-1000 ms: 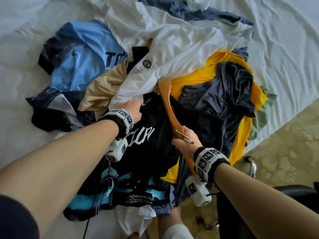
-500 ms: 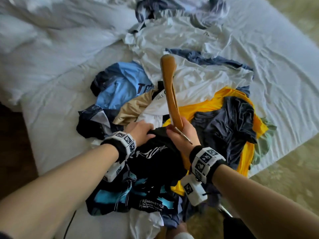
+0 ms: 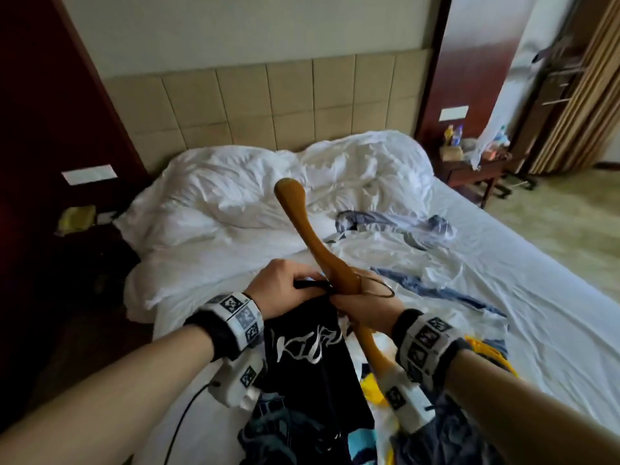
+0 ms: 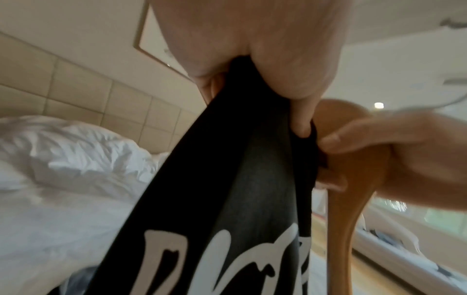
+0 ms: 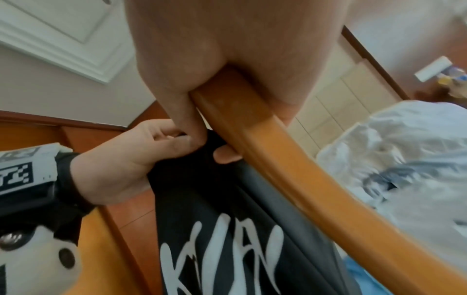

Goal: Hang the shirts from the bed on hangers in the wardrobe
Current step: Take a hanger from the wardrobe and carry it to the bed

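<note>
A: Step in hand?
B: Fitting hanger to shirt. Left hand [image 3: 285, 290] pinches the black shirt [image 3: 308, 364] at its top edge, lifted over the bed [image 3: 503, 313]. Right hand [image 3: 364, 305] is wrapped round the wooden hanger [image 3: 302, 226] mid-bar.
A: Next?
B: Probably thread one hanger arm into the neck opening.

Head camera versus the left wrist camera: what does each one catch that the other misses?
Only the head view shows the hanger's metal hook, the yellow shirt in the pile, the bedside table and both wristbands.

Only the left wrist view shows, from below, the left-hand fingertips pinching the black fabric, plus a framed picture on the wall.

Both show the left hand gripping the black shirt, the right hand holding the wooden hanger, and the white duvet.
</note>
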A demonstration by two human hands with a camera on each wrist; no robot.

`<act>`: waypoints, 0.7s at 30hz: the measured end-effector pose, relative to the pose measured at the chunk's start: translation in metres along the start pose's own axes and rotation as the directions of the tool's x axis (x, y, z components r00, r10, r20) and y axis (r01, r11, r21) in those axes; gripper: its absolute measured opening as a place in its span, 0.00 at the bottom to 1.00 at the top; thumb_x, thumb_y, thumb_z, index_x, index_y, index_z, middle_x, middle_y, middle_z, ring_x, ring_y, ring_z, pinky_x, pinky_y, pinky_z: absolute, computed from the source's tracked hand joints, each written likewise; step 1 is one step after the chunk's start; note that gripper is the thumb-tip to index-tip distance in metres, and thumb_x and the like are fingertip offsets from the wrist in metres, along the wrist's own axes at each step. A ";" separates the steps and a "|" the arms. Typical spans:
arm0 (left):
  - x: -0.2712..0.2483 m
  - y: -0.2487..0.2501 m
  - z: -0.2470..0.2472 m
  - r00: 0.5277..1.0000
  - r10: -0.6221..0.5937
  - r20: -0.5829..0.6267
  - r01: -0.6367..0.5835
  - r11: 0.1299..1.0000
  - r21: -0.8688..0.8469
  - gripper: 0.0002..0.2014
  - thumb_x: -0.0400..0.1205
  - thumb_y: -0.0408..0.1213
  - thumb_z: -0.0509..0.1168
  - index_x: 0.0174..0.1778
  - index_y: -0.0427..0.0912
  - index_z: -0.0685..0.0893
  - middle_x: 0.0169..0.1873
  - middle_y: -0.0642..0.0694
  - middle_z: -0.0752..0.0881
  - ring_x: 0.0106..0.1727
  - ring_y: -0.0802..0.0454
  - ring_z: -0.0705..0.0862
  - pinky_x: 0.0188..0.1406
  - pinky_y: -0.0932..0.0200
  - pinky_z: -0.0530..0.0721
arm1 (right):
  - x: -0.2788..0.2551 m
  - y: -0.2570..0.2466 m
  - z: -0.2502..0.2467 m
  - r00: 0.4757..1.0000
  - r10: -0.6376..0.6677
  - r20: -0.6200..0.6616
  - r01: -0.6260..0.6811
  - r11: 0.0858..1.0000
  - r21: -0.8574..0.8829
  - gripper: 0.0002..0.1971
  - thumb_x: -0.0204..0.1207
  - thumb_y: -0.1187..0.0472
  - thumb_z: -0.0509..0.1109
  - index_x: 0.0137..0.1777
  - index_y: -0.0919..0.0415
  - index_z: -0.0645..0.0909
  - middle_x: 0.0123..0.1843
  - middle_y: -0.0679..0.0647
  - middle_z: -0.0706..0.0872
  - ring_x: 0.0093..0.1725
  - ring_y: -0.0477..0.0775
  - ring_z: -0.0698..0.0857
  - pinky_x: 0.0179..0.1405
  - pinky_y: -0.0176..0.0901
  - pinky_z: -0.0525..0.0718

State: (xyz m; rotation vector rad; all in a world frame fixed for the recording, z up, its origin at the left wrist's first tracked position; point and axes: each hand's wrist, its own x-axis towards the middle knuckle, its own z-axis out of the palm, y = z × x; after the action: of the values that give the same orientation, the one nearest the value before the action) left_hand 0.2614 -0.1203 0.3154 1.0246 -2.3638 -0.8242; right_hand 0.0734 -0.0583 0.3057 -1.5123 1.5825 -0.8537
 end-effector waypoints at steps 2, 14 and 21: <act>0.000 0.013 -0.035 0.995 0.005 -0.102 -0.005 1.000 0.004 0.12 0.71 0.55 0.74 0.49 0.57 0.92 0.43 0.58 0.92 0.46 0.65 0.89 0.54 0.54 0.86 | 0.001 -0.030 -0.008 0.997 -0.066 -0.038 0.063 0.996 -0.070 0.10 0.61 0.58 0.70 0.43 0.60 0.81 0.38 0.63 0.87 0.39 0.64 0.88 0.41 0.62 0.86; -0.040 0.056 -0.162 0.960 -0.013 -0.278 0.146 0.874 0.463 0.15 0.75 0.58 0.74 0.50 0.55 0.86 0.38 0.54 0.87 0.43 0.53 0.85 0.48 0.55 0.84 | -0.004 -0.164 -0.037 0.900 -0.394 -0.187 0.276 0.846 -0.456 0.10 0.75 0.57 0.73 0.45 0.57 0.74 0.34 0.48 0.76 0.31 0.46 0.74 0.25 0.33 0.66; -0.079 0.046 -0.198 0.954 -0.300 0.027 0.180 0.639 0.747 0.18 0.82 0.58 0.64 0.55 0.46 0.83 0.49 0.52 0.85 0.52 0.51 0.83 0.49 0.56 0.80 | 0.000 -0.195 -0.055 0.900 -0.394 -0.188 0.251 0.819 -0.516 0.06 0.74 0.63 0.69 0.50 0.57 0.79 0.40 0.54 0.83 0.37 0.52 0.81 0.28 0.33 0.70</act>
State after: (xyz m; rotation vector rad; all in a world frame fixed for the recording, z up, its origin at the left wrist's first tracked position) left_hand 0.4049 -0.1032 0.4786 1.6702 -2.7927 0.0633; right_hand 0.1183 -0.0743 0.5024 -2.1464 1.8752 -0.9444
